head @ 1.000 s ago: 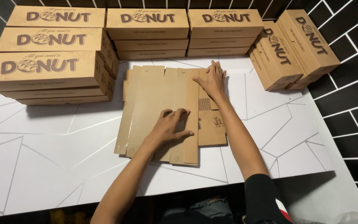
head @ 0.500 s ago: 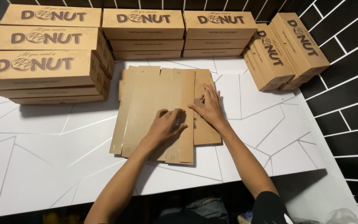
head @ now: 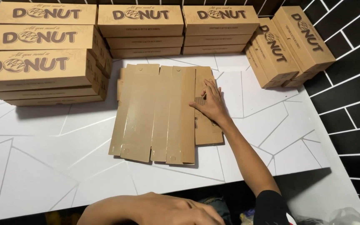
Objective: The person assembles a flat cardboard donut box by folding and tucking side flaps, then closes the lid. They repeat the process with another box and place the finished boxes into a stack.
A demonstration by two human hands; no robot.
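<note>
**A:** Status on the flat?

**B:** Cardboard blank (head: 157,112), unfolded, lying flat on the white table (head: 42,166). Roughly centred, long creases running away from me. Plain brown side up on the left panels, printed flap showing at the right edge.

**A:** Hands?

**B:** My right hand (head: 210,104) is palm down on the right part of the blank, fingers loosely spread and pointing away from me, pressing the sheet to the table. Fingertips sit near the far end of the right flap. Not pinching anything.

**A:** Left?

**B:** My left hand (head: 176,210) is at the bottom edge of view, close to my body, off the table and well apart from the blank. Touching nothing I can see. It's blurred and cut off, so I cannot tell whether the fingers are curled or spread.

**A:** Surroundings?

**B:** Finished boxes on three sides. Stepped stack of long brown boxes (head: 38,62) on the left, its near corner just beside the blank's far left corner. Two more stacks along the back: middle stack (head: 140,31) and right-hand back stack (head: 221,29). A tilted stack (head: 290,46) leans at an angle far right, near the black tiled wall (head: 351,100). None touch my hands.

**A:** Blank square to the table?

**B:** Slightly skewed, near end drifts left. Right flap sits lower than the main panels.
</note>
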